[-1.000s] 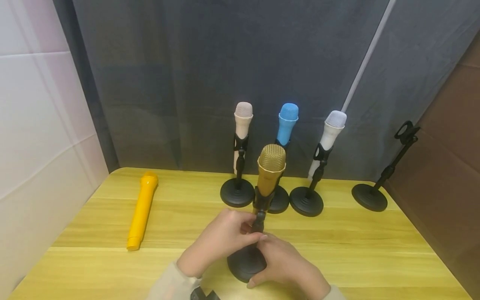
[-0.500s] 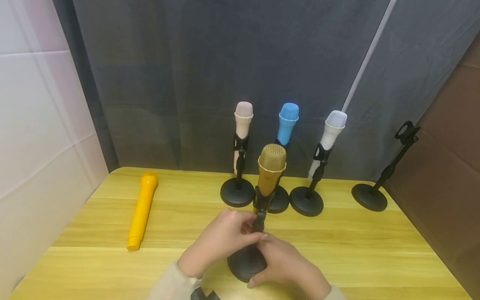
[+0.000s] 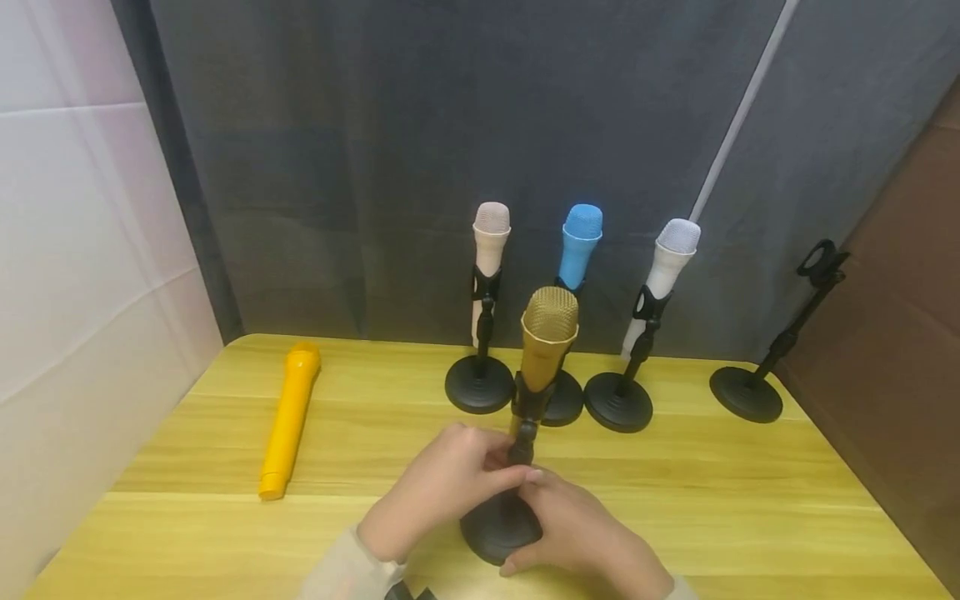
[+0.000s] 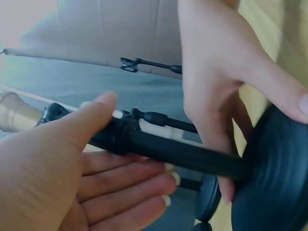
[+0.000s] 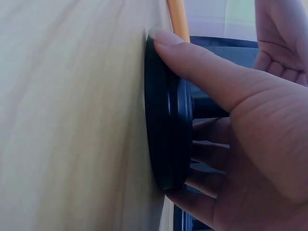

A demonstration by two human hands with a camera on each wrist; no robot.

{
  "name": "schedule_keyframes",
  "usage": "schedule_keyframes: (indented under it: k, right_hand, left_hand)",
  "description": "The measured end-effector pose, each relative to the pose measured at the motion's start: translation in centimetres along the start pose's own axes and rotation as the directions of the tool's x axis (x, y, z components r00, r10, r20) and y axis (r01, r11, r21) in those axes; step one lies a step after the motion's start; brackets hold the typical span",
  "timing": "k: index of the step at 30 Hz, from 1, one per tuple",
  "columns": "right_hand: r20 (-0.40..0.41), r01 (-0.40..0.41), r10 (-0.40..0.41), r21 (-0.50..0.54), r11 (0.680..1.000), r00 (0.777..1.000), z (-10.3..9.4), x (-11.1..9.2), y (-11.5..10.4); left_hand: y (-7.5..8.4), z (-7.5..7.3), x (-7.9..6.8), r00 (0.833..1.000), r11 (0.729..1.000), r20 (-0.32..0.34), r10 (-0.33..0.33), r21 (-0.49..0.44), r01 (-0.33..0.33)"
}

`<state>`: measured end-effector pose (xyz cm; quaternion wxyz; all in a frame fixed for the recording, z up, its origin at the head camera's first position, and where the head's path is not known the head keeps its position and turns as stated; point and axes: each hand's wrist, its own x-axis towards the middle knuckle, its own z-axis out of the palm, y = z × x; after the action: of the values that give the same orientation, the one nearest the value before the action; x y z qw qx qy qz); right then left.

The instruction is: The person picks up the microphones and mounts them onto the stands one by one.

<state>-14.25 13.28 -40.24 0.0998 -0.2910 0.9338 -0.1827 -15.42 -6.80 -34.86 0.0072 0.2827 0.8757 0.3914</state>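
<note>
A gold microphone [image 3: 551,329] sits in the clip of a black microphone stand [image 3: 498,529] near the table's front. My left hand [image 3: 453,479] holds the stand's pole just below the clip; in the left wrist view its thumb lies over the pole [image 4: 187,156] and its fingers pass beneath. My right hand [image 3: 581,529] grips the round base, thumb at the rim and fingers along the far side, as the right wrist view shows. The base [image 5: 166,120] is on the table or very close to it. Part of the pole is hidden behind both hands.
Behind stand a pink microphone [image 3: 489,250], a blue microphone [image 3: 577,250] and a white microphone [image 3: 666,267], each on a black stand. A bare stand [image 3: 750,392] is at the right edge. One yellow microphone [image 3: 288,421] lies at left. Grey curtain [image 3: 375,167] hangs behind.
The whole head view has shifted very slightly. Both hands keep their hold, and the gold microphone and its stand show no visible movement on the table.
</note>
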Motion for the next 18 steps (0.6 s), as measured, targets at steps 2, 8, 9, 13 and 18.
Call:
schedule_keyframes:
  k: [2, 8, 9, 13, 18]
  right_hand:
    - [-0.004, -0.001, 0.001, 0.019, 1.000, 1.000, -0.1, -0.2, 0.2]
    - [-0.018, 0.037, -0.036, 0.036, 0.999, 0.999, -0.3, -1.1, 0.8]
    - [-0.017, 0.039, -0.038, 0.035, 0.999, 0.999, -0.3, -1.2, 0.9]
    - [-0.007, 0.021, -0.021, 0.053, 0.998, 1.000, -0.3, -2.0, 1.5]
    - [0.006, -0.020, 0.020, 0.077, 0.997, 1.000, -0.3, -2.9, 2.2]
  left_hand:
    - [-0.3, 0.2, -0.2, 0.999, 1.000, 0.033, 0.005, 0.025, -0.006]
    - [-1.1, 1.4, -1.2, 0.984, 0.986, 0.176, 0.029, 0.156, -0.057]
    - [-1.1, 1.7, -1.4, 0.980, 0.981, 0.198, 0.029, 0.181, -0.065]
    - [-1.1, 3.2, -1.9, 0.966, 0.952, 0.255, 0.032, 0.287, -0.107]
    - [-1.0, 4.6, -2.2, 0.965, 0.919, 0.257, 0.057, 0.363, -0.151]
